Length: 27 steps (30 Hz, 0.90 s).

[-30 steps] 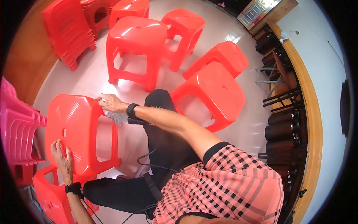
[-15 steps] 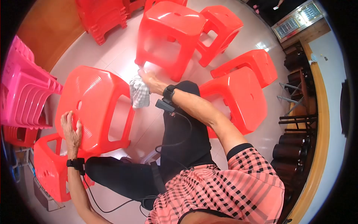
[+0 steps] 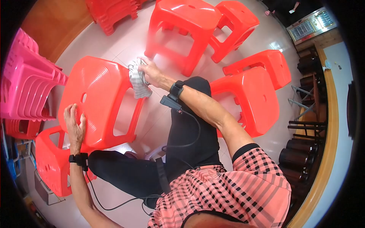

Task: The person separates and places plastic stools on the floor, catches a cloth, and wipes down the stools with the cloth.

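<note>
A red plastic stool (image 3: 97, 95) stands in front of me on the left, with a small hole in its seat. My left hand (image 3: 75, 124) lies on the near left part of that seat, fingers apart. My right hand (image 3: 151, 72) is wrapped round a grey-and-white checked cloth (image 3: 140, 81), which hangs beside the stool's far right corner. Whether the cloth touches the stool there, I cannot tell.
Other red stools stand ahead (image 3: 188, 17), at the right (image 3: 258, 100) and at the lower left (image 3: 53, 161). Stacked pink stools (image 3: 30, 89) are at the left edge. Dark cylindrical items (image 3: 298, 155) line the right wall. Cables run from both wrists.
The view has swung, shifting the stools rightward in the frame. My right hand with the cloth moved off the stool's right side, then came back near its far corner. My left hand stays on the seat.
</note>
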Available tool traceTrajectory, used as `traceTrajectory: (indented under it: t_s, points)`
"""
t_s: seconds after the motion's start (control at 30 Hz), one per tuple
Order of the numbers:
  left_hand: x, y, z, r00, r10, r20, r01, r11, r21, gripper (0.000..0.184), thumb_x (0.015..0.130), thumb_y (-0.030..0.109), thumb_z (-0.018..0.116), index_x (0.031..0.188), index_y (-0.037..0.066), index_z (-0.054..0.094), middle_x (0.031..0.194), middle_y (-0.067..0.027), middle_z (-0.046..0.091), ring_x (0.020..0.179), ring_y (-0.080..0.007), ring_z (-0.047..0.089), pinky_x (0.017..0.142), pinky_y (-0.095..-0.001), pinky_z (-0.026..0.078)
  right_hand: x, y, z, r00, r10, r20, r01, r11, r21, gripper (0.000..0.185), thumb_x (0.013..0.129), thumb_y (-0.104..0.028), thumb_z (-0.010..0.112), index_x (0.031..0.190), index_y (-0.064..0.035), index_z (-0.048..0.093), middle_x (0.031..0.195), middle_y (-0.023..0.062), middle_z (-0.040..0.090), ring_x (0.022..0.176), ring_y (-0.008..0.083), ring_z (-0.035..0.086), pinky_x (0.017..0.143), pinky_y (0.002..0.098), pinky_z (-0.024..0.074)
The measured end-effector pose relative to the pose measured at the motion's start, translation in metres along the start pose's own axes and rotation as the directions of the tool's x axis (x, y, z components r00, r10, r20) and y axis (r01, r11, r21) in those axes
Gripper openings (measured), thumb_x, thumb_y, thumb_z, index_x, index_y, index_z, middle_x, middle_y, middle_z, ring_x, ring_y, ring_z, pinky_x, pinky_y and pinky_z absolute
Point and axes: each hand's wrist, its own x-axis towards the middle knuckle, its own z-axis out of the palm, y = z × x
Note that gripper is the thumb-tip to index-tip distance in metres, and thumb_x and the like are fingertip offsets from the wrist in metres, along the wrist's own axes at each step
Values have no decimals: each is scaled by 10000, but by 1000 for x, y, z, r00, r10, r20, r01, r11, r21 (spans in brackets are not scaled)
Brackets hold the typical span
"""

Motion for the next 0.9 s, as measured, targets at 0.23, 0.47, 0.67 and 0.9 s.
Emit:
traceTrajectory:
  t_s: [0.23,0.47,0.67,0.9]
  points:
    - [-2,-4,2,1000,12,-22,-12,1000,-3,405,842,87,587,1220,-26,498,1206,-187,485,1161,-353,461,1016,-431,370,-6,-8,5,994,33,100,-33,999,-4,485,839,52,502,1316,46,414,1146,139,570,1037,210,593,917,359,499]
    - [-4,-6,3,999,12,-33,-12,1000,4,414,849,75,588,1239,-29,495,1226,-187,481,1184,-353,453,1023,-428,368,-1,-1,1,999,4,47,7,972,-234,377,827,-9,515,1202,16,551,1004,75,618,873,133,590,771,268,499]
    - [-3,-7,6,1000,13,-23,-12,999,41,431,852,75,586,1258,-32,485,1252,-196,467,1197,-355,445,1038,-423,359,-11,-14,6,1000,-25,5,25,886,-464,347,841,-66,498,1169,-45,610,849,25,605,763,97,541,677,270,472]
    - [-2,-1,2,1000,-15,4,15,1000,7,426,858,68,587,1258,-32,481,1254,-197,463,1209,-359,437,1043,-433,353,-11,-8,4,988,-126,91,154,711,-686,444,896,-211,496,1293,-13,499,1018,150,631,953,218,594,851,336,476]
